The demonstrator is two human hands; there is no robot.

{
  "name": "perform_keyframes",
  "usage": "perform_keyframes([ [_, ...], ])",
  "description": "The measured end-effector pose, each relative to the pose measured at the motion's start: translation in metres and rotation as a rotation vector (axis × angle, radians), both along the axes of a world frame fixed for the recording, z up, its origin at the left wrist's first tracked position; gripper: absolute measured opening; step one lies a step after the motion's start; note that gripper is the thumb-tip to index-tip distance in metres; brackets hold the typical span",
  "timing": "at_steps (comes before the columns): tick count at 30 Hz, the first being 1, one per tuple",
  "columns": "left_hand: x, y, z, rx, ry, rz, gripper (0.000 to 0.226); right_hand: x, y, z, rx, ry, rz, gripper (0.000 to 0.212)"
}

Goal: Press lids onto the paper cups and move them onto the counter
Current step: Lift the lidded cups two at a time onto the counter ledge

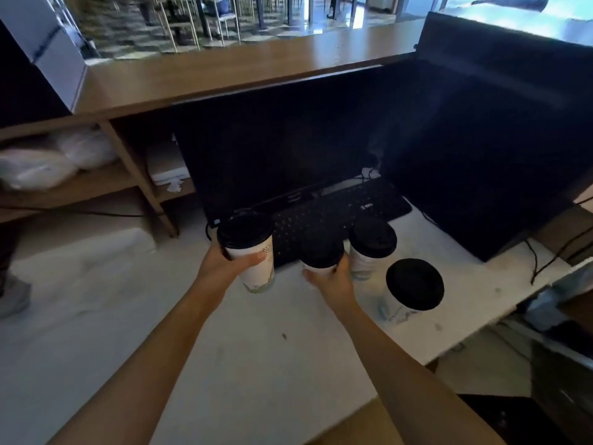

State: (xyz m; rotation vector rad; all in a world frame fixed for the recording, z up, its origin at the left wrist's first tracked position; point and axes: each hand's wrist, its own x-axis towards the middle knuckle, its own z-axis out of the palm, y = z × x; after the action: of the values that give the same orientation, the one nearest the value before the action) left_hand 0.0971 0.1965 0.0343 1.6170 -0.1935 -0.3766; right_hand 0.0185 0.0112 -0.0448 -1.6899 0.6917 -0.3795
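Observation:
Several white paper cups with black lids are in the middle of the view. My left hand [224,263] grips a tall lidded cup [253,252] and holds it above the white worktop [128,316]. My right hand [333,281] is wrapped around a second lidded cup [321,252], mostly hidden by my fingers. Two more lidded cups stand on the worktop to the right, one [372,242] behind and one [414,285] nearer. The raised brown wooden counter [224,72] runs across the back, above the worktop.
A black keyboard [337,210] lies just behind the cups, under a dark monitor [288,139]. A second dark screen [497,139] stands at the right with cables. Wooden shelves [80,184] with white bags are at the left. A white box [54,43] sits on the counter's left end.

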Motion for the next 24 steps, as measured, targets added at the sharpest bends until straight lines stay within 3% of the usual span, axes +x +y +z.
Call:
perform_keyframes([
  [5, 0.004, 0.005, -0.002, 0.002, 0.0, 0.049, 0.08, 0.001, 0.003, 0.007, -0.016, -0.04, 0.062, 0.077],
  [8, 0.009, 0.009, 0.015, -0.002, -0.001, 0.055, 0.071, 0.005, 0.007, 0.031, 0.0, -0.074, 0.137, 0.083],
  [11, 0.017, 0.015, 0.041, -0.013, -0.03, 0.045, 0.069, 0.012, 0.008, 0.069, 0.003, -0.111, 0.212, 0.083],
  [20, 0.046, 0.043, 0.142, -0.02, -0.2, 0.018, 0.101, 0.044, 0.015, 0.205, 0.031, -0.221, 0.397, 0.06],
  [24, 0.065, 0.052, 0.191, -0.021, -0.251, 0.005, 0.09, 0.065, 0.017, 0.263, 0.026, -0.271, 0.494, 0.065],
])
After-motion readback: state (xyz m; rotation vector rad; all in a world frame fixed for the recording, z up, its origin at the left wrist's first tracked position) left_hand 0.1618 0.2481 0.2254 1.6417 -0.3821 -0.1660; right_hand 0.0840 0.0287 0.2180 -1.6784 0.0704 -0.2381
